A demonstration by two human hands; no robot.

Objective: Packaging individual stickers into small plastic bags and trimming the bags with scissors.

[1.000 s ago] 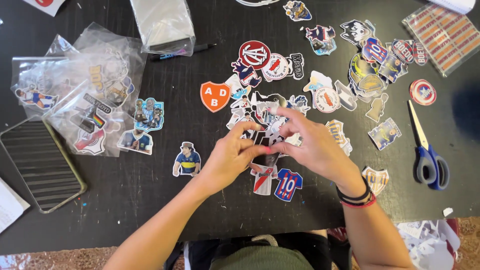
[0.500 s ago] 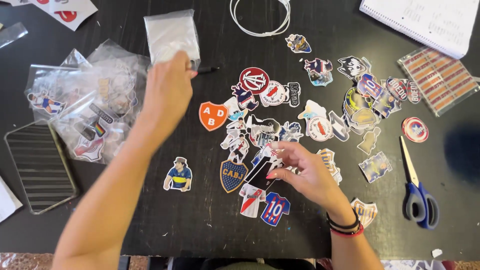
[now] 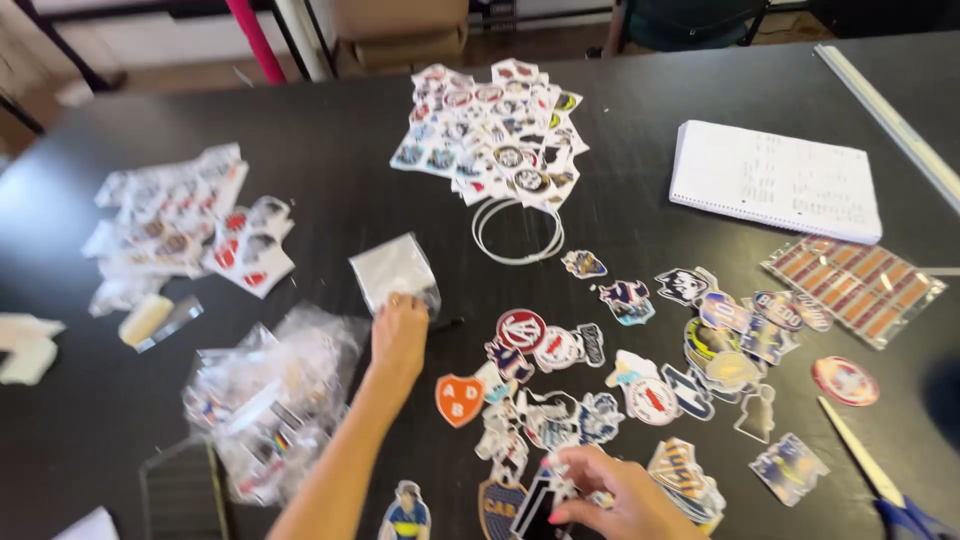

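Head view, left hand: the left hand (image 3: 399,335) reaches forward with fingers curled onto the near edge of a stack of small clear bags (image 3: 393,272); it seems to pinch that edge, though the fingertips are partly hidden.
Head view, right hand: the right hand (image 3: 612,493) sits at the bottom edge of the frame, thumb and fingers pinched on a few stickers (image 3: 545,492).
Clear bags: the stack lies flat on the black table (image 3: 330,130), left of centre and just beside a white ring of cord (image 3: 518,232).
Loose stickers: a spread of cut-out stickers (image 3: 640,370) covers the table from between the two hands out to the right, many overlapping.
Left side: a heap of filled plastic bags (image 3: 268,395) lies just left of the left forearm; a dark phone (image 3: 180,490) touches its lower edge.
Far side: sticker sheets (image 3: 492,130) lie fanned near the far table edge, and more sheets (image 3: 185,225) lie at far left.
Right side: a spiral notebook (image 3: 775,180), a striped packet (image 3: 855,288) and blue-handled scissors (image 3: 885,490) occupy the right margin.
Open room: bare table shows between the clear bags and the left sheets, and around the notebook.
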